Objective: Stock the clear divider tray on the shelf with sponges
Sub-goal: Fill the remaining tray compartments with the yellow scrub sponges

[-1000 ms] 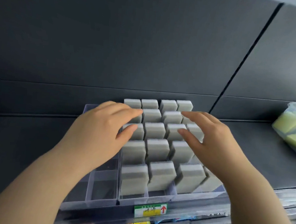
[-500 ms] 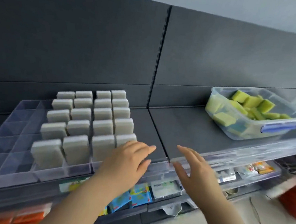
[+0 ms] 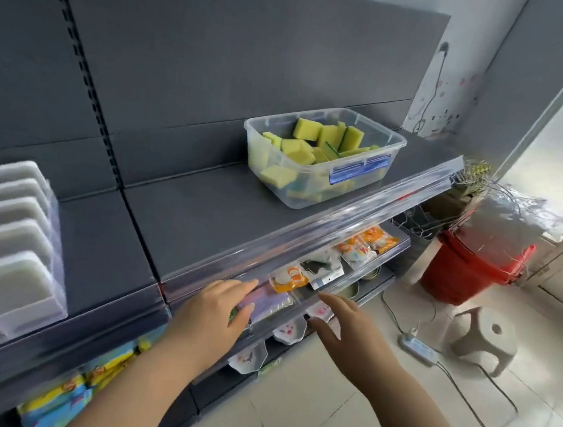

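The clear divider tray [image 3: 55, 298] sits at the far left of the dark shelf, holding several upright grey sponges [image 3: 13, 239]. A clear plastic bin [image 3: 313, 189] with several yellow-green sponges [image 3: 307, 128] stands farther right on the same shelf. My left hand [image 3: 215, 313] hovers below the shelf's front edge with fingers straight, holding nothing. My right hand [image 3: 341, 326] floats beside it, fingers relaxed and empty. Both hands are well apart from the tray and the bin.
The dark shelf [image 3: 204, 219] has a clear plastic front rail. Packaged goods [image 3: 359, 251] lie on the shelf below. On the tiled floor stand a red bucket [image 3: 464, 268], a grey stool [image 3: 488, 340] and a power strip [image 3: 418, 347] with cables.
The view has swung right, away from the tray toward the bin. Both hands left the grey sponges and dropped to the front of the shelf, still empty.
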The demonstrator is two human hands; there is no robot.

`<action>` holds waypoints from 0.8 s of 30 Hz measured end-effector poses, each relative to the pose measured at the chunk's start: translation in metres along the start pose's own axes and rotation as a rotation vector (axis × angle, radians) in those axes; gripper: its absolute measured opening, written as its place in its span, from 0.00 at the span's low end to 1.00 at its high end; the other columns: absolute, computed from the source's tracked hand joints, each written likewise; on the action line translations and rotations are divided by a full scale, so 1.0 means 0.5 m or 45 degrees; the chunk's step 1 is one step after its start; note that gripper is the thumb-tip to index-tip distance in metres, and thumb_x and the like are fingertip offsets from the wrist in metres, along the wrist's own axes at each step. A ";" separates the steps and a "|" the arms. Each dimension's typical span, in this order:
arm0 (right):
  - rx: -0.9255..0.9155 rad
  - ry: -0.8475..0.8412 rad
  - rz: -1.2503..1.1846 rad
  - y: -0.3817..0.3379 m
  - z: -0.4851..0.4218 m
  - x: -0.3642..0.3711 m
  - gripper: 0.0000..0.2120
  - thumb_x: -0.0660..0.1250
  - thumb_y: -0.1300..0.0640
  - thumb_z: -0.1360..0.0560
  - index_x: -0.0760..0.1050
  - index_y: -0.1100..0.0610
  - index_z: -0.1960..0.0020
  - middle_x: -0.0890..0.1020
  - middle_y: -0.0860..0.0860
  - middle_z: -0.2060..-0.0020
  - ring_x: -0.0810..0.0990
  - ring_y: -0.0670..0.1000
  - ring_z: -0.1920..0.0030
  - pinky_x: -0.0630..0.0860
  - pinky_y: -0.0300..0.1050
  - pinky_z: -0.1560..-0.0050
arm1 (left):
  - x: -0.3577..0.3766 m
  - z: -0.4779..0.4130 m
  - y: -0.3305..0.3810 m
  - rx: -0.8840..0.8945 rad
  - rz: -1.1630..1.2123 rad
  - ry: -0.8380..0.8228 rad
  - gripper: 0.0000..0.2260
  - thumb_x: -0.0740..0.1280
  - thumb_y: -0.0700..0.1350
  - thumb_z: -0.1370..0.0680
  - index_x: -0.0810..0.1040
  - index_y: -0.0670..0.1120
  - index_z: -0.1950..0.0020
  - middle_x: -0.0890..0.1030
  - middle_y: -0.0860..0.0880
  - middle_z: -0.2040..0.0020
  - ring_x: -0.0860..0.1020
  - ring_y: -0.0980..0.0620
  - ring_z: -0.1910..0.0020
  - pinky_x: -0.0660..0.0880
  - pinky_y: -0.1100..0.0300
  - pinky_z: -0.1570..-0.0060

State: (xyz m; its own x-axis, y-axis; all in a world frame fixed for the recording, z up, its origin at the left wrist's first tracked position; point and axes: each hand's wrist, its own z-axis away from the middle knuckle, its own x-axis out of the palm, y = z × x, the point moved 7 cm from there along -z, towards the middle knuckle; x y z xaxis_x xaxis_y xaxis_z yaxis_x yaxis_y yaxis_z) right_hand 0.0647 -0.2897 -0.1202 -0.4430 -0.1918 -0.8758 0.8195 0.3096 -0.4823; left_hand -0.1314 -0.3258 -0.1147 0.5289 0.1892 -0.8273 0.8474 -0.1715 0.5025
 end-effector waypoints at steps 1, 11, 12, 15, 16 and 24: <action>0.006 0.006 -0.002 0.011 -0.009 -0.010 0.22 0.58 0.46 0.22 0.62 0.46 0.29 0.67 0.43 0.32 0.67 0.44 0.33 0.63 0.38 0.35 | 0.003 -0.018 0.004 -0.001 0.020 0.014 0.19 0.59 0.48 0.20 0.66 0.52 0.29 0.71 0.55 0.33 0.66 0.58 0.34 0.59 0.71 0.40; -0.050 0.059 0.072 0.095 -0.257 -0.145 0.23 0.59 0.45 0.23 0.62 0.45 0.29 0.68 0.43 0.32 0.68 0.44 0.34 0.63 0.36 0.37 | -0.009 -0.317 0.025 0.196 0.006 0.283 0.19 0.57 0.51 0.24 0.77 0.44 0.38 0.80 0.50 0.47 0.71 0.57 0.45 0.70 0.66 0.49; -0.053 0.069 0.080 0.101 -0.291 -0.167 0.23 0.60 0.45 0.23 0.62 0.45 0.29 0.68 0.43 0.32 0.68 0.44 0.34 0.63 0.37 0.36 | -0.015 -0.353 0.026 0.224 -0.001 0.307 0.20 0.57 0.51 0.24 0.77 0.44 0.38 0.80 0.49 0.47 0.72 0.57 0.46 0.70 0.66 0.49; -0.072 0.149 0.095 0.115 -0.384 -0.244 0.23 0.61 0.46 0.23 0.63 0.44 0.30 0.69 0.43 0.33 0.70 0.44 0.36 0.63 0.35 0.39 | -0.037 -0.466 0.030 0.274 0.011 0.395 0.20 0.57 0.51 0.24 0.77 0.43 0.38 0.80 0.48 0.47 0.73 0.54 0.46 0.72 0.62 0.49; -0.082 0.188 0.100 0.119 -0.410 -0.270 0.22 0.61 0.46 0.23 0.63 0.44 0.30 0.69 0.43 0.33 0.69 0.43 0.36 0.62 0.35 0.39 | -0.041 -0.501 0.029 0.280 0.017 0.419 0.20 0.57 0.51 0.24 0.77 0.43 0.38 0.80 0.48 0.47 0.73 0.54 0.46 0.72 0.61 0.49; -0.086 0.387 -0.016 0.210 -0.565 -0.380 0.20 0.64 0.50 0.25 0.69 0.47 0.34 0.75 0.47 0.39 0.73 0.48 0.40 0.71 0.48 0.39 | 0.004 -0.686 0.014 0.277 -0.033 0.361 0.20 0.56 0.51 0.23 0.76 0.44 0.36 0.79 0.48 0.44 0.75 0.53 0.43 0.72 0.58 0.44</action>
State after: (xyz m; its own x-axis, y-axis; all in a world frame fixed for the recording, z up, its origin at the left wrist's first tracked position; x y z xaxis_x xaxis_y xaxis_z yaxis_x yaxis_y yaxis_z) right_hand 0.1323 0.0425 -0.0101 -0.5498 0.0882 -0.8307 0.7916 0.3724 -0.4844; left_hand -0.1084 0.0049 -0.0266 0.5251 0.4515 -0.7214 0.8470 -0.3592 0.3918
